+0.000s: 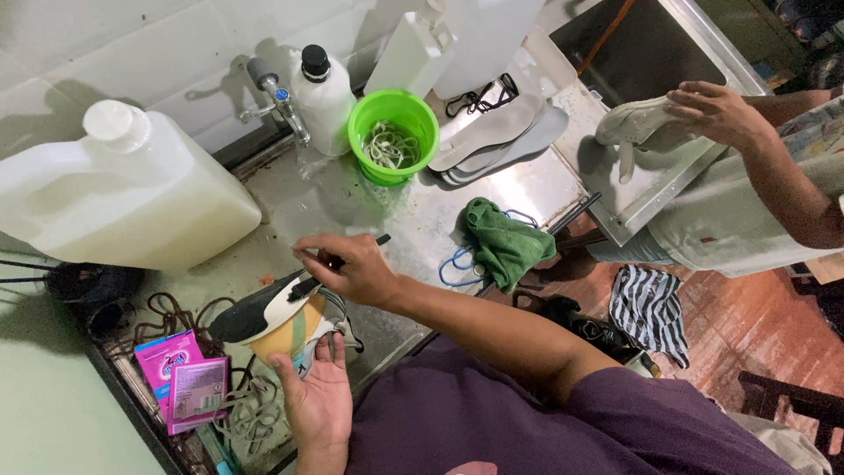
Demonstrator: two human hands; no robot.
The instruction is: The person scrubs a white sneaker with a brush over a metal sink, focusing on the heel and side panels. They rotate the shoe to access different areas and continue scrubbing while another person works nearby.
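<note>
My left hand [318, 398] cups a shoe [268, 318] with a black toe and cream and orange sides, held over the wet metal counter [519, 180]. My right hand [352, 268] grips a thin black brush [341, 259] pressed against the shoe's upper edge. Another person's hand [721, 113] at the upper right holds a pale grey shoe [635, 125] over a sink.
A big white jug [123, 198] lies at left, a tap [280, 98] and a white bottle [323, 97] stand behind. A green bucket [393, 134] holds laces. Insoles [492, 136], a green cloth [503, 244], pink sachets [183, 380] and brown laces [176, 315] lie around.
</note>
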